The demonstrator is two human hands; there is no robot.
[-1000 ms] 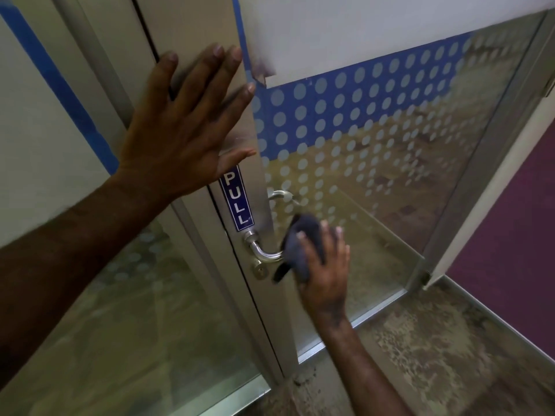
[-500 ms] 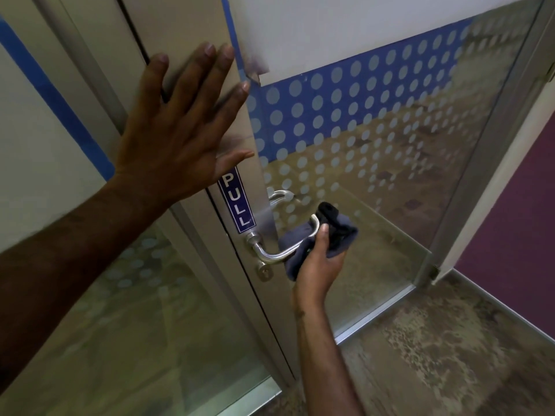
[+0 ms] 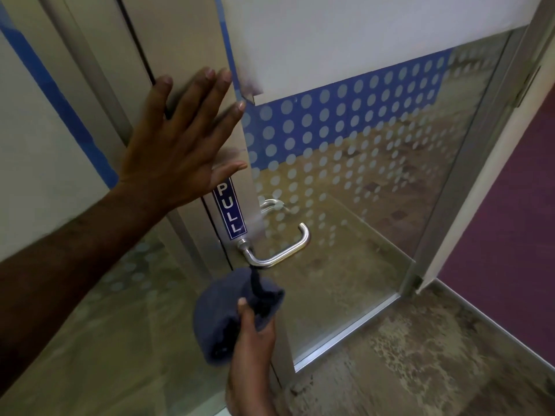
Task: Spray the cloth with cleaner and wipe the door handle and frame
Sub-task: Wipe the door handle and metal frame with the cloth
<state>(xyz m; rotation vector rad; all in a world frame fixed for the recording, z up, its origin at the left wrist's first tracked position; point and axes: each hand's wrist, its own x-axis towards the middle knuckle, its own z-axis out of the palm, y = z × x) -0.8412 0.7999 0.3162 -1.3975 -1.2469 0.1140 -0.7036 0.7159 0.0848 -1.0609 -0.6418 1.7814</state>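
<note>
Pressing flat against the metal door frame (image 3: 192, 55), the left hand (image 3: 177, 151) has its fingers spread wide and its palm against the surface, empty, with its fingertips reaching to the edge of the glass door (image 3: 360, 205). Just below its thumb a narrow blue sticker (image 3: 229, 212) runs down the frame, and its white capitals read "PULL" from top to bottom. No other writing can be read anywhere in view.

The door handle (image 3: 277, 250) sits right under that sticker: a silver lever that comes out of a round base, runs to the right and bends upward at its end. It is bare, with nothing touching it.

The right hand (image 3: 250, 340) is below the handle and apart from it, closed around a bunched dark blue cloth (image 3: 223, 313). The thumb lies across the top of the cloth, and a dark strand of the fabric sticks up toward the underside of the handle; whether it touches cannot be told.

The glass carries a blue band (image 3: 345, 115) of pale dots, which thin out over clear glass lower down, and a plain white panel (image 3: 360, 34) above. A mottled brown carpet (image 3: 420, 355) covers the floor, and a purple wall (image 3: 516, 205) stands on the right.
</note>
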